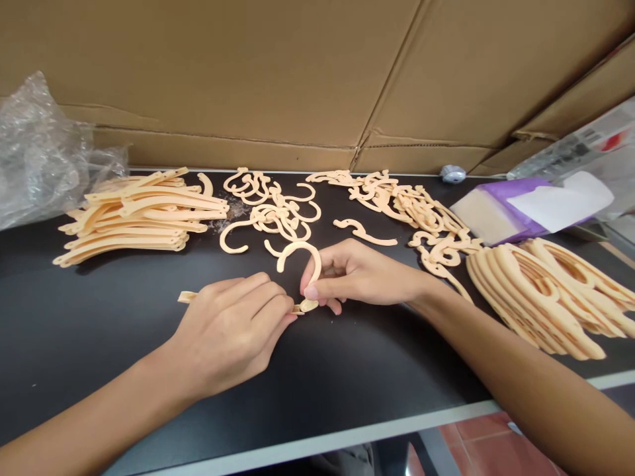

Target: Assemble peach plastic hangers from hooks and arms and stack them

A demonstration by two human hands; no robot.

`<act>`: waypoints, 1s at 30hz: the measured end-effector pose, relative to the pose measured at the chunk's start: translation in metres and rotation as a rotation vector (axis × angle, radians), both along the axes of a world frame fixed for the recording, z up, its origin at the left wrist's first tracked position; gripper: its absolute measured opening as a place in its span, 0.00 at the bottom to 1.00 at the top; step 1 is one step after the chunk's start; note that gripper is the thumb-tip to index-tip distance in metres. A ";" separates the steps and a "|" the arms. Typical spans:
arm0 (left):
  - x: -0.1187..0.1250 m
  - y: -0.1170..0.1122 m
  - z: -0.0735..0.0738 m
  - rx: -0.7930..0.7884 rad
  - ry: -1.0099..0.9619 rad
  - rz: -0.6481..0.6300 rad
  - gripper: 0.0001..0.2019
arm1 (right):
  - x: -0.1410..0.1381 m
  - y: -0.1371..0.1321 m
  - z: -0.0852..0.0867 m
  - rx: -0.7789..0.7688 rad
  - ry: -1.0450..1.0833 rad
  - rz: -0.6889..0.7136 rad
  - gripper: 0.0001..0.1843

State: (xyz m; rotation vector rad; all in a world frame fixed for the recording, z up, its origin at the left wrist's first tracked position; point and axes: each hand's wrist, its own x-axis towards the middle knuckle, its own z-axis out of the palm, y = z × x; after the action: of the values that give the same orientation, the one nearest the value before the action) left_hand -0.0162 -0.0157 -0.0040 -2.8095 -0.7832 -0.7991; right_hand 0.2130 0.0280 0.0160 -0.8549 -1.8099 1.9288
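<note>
My left hand [238, 327] is closed around a cream plastic hanger arm [186, 297], whose end sticks out to the left of the knuckles. Between the thumb and fingers of my right hand [347, 274] is a cream hanger hook [310, 254], its curve pointing up. The hook's base meets the tip of the hanger arm at my left fingertips; whether they are joined, I cannot tell. Just beyond both hands lie several loose hooks [272, 215]. A single wavy piece [366, 233] rests behind my right hand.
Stacked hanger arms [143, 218] lie at the left beside crumpled clear plastic [37, 158]. Small curved pieces [417, 205] are heaped at the back right, near flat-stacked hanger parts [536, 297] and a purple-and-white packet [516, 208]. Cardboard [238, 73] walls the back of the black table [372, 390].
</note>
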 end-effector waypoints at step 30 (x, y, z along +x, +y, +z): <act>0.001 0.000 -0.001 0.039 -0.035 -0.010 0.06 | -0.003 -0.003 -0.003 0.228 -0.139 -0.010 0.06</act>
State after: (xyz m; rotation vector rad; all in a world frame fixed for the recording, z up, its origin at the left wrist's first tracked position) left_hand -0.0157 -0.0156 -0.0054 -2.7742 -0.7504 -0.8583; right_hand 0.2102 0.0251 0.0126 -0.9363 -2.0537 1.6515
